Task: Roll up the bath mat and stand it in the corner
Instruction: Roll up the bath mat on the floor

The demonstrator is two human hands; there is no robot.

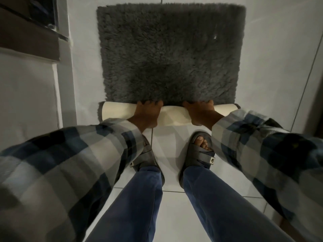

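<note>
Bath mat (pixel 171 55) lies flat on the floor tiles (pixel 269 67), its near edge turned over into a first roll with the pale backing outward, evidently to start rolling away. Left hand (pixel 146 114) and right hand (pixel 201 114) each close around that roll, fingers in the pile.

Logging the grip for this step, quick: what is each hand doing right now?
Left hand: closed over the rolled near edge of the bath mat.
Right hand: closed over the same roll, further right.
</note>
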